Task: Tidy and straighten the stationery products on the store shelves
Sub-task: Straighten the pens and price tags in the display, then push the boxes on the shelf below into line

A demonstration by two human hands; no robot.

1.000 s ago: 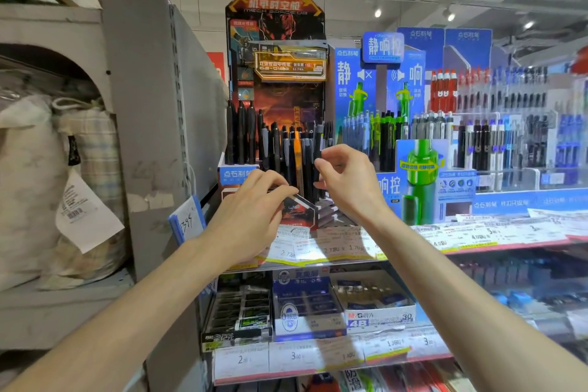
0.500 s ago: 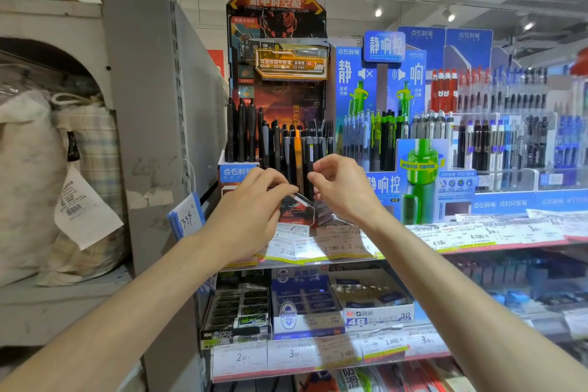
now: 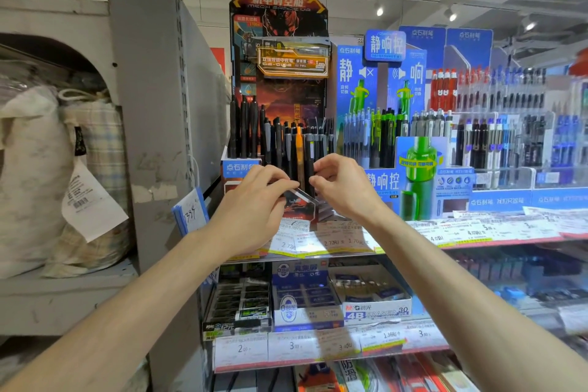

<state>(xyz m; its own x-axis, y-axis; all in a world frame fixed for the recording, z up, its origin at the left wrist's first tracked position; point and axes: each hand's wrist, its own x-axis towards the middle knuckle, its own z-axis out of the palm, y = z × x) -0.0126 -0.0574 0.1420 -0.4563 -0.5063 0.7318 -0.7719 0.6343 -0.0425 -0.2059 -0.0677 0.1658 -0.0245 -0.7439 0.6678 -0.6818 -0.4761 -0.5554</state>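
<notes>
1. Our left hand [image 3: 254, 200] pinches the display's clear front lip [image 3: 300, 196], low before the black pens [image 3: 286, 143].
2. Our right hand [image 3: 342, 183], fingers curled, pinches a pen barrel.
3. Pens stand upright, just above both hands; right hand nearer.

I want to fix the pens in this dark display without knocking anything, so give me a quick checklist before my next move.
1. Both hands at the dark pen display: ok.
2. Left hand pinching the clear front panel: ok.
3. Right hand gripping a pen: cannot tell.
4. Dark pens upright and even: not ok, heights uneven.
5. Blue pen display apart from hands: ok.
6. Price labels readable: ok.
</notes>
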